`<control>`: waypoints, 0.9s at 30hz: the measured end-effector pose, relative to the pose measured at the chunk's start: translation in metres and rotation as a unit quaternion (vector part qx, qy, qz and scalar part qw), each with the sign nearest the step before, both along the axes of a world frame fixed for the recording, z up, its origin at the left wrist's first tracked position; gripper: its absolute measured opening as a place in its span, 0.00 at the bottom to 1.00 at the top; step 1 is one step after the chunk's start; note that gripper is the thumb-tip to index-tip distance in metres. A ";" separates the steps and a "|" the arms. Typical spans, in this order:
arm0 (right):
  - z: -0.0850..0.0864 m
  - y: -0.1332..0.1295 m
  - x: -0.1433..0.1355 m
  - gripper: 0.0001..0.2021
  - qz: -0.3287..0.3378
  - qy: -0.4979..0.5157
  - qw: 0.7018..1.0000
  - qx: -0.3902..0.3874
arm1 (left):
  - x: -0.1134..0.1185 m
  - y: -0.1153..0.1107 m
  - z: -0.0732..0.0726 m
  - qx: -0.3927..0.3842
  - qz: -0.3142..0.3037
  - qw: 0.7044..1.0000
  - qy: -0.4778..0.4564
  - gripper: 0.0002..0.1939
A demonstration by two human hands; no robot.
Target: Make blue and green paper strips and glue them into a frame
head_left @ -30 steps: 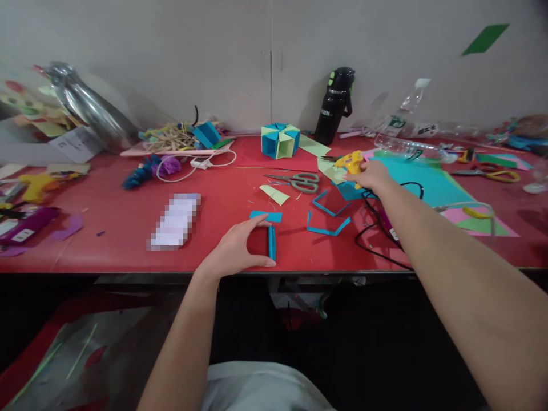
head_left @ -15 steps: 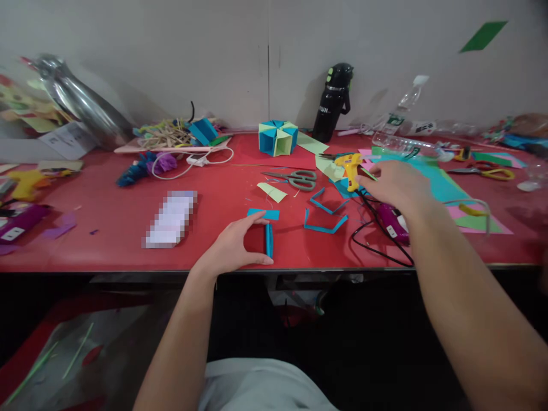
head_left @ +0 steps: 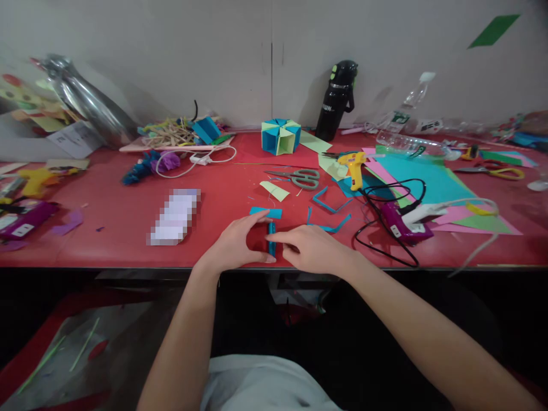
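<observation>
A narrow folded blue paper strip (head_left: 272, 246) stands upright on edge near the front of the red table. My left hand (head_left: 233, 242) is closed around it, thumb at the near end and fingers at the far end. The index finger of my right hand (head_left: 314, 246) reaches out and touches the strip from the right; the other fingers curl loosely and hold nothing. Just beyond lies a flat blue paper piece (head_left: 266, 213). To the right are two bent blue paper strips, one farther (head_left: 327, 202) and one nearer (head_left: 329, 227), the nearer partly behind my right hand.
A yellow glue gun (head_left: 354, 170) lies right of grey scissors (head_left: 303, 178), its cord near a purple power strip (head_left: 405, 224). Behind stand a blue-and-green paper box (head_left: 280, 137) and a black bottle (head_left: 336, 103). A blurred-out phone (head_left: 174, 217) lies left.
My right hand has left the glue gun and come down to the left, onto the folded blue strip. My left hand stays around that strip.
</observation>
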State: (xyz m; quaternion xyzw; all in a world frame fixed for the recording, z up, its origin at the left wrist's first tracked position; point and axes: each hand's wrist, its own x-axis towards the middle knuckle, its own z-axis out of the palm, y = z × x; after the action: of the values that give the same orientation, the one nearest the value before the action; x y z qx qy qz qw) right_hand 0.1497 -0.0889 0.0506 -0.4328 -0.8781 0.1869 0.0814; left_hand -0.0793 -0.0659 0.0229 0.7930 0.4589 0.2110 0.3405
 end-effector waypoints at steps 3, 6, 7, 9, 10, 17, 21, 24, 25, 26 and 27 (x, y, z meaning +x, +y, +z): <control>0.000 0.008 -0.005 0.25 0.021 -0.047 0.999 0.015 | 0.001 0.000 0.001 0.010 -0.003 1.000 0.009 0.52; 0.001 0.012 -0.009 0.21 0.042 -0.070 0.996 0.023 | 0.001 -0.001 0.002 0.020 0.008 1.000 0.020 0.50; 0.001 0.012 -0.009 0.21 0.044 -0.073 0.996 0.025 | 0.001 -0.001 0.002 0.023 0.011 0.999 0.023 0.50; 0.000 0.013 -0.009 0.20 0.043 -0.071 0.996 0.029 | 0.001 -0.002 0.002 0.026 0.011 0.999 0.031 0.50; -0.001 0.013 -0.009 0.20 0.042 -0.067 0.996 0.029 | 0.001 -0.002 0.002 0.029 0.010 0.999 0.035 0.50; -0.004 0.012 -0.003 0.23 0.039 -0.037 0.998 0.018 | 0.002 -0.004 0.003 0.034 0.007 0.999 0.040 0.49; -0.007 0.011 -0.001 0.25 0.039 -0.022 0.999 0.010 | 0.001 -0.004 0.002 0.042 0.005 0.999 0.034 0.49; -0.007 0.010 0.001 0.25 0.034 -0.017 0.999 0.005 | 0.000 -0.004 0.001 0.050 0.000 0.998 0.026 0.48; -0.007 0.010 0.001 0.25 0.032 -0.016 0.999 0.003 | 0.000 -0.004 0.000 0.053 -0.003 0.998 0.023 0.47; -0.007 0.009 0.001 0.26 0.031 -0.016 0.999 0.001 | 0.000 -0.004 0.000 0.055 -0.005 0.998 0.020 0.47; -0.007 0.009 0.002 0.26 0.029 -0.015 0.999 -0.001 | 0.000 -0.004 0.000 0.057 -0.005 0.998 0.016 0.47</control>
State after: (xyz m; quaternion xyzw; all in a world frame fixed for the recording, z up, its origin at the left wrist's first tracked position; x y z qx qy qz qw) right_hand 0.1512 -0.0799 0.0437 -0.4098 -0.8913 0.1839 0.0622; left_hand -0.0796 -0.0701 0.0227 0.8169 0.4474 0.2220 0.2885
